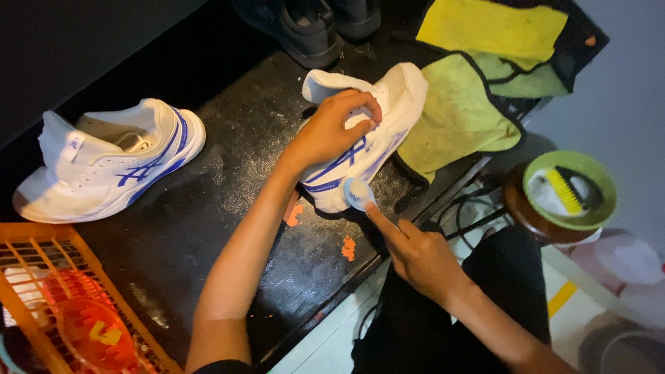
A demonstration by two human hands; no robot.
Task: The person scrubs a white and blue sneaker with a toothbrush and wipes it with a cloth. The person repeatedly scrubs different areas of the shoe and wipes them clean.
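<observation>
a: gripping the white shoe with blue stripes [360, 149] across its upper, the left hand [332, 131] has its fingers curled over the side near the collar, clenched on it. i'd judge that hold keeps the shoe tilted on its side so the toe end faces the person.

b: where does that shoe sit?

a: near the middle of the black table [208, 228], toe pointing to about 7 o'clock, heel up at 1 o'clock, resting against the yellow-green cloth [457, 118].

b: and the right hand?

a: the right hand [422, 256] comes in from 5 o'clock, index finger stretched along a small brush [359, 194] whose pale round head touches the toe. it is grasping the brush, though the handle is mostly hidden under the fingers. the extended finger probably adds pressure on the head.

b: anything else around?

a: the matching second shoe [104, 163] lies well apart at 9 o'clock, on its sole. a green bowl [569, 190] with a yellow-bristled scrub brush [571, 188] inside sits at 3 o'clock, off the table, within reach of the right hand. an orange crate [76, 305] is at 8 o'clock, and dark shoes [312, 28] at 12 o'clock. the tabletop shows pale speckled residue around the held shoe.
</observation>
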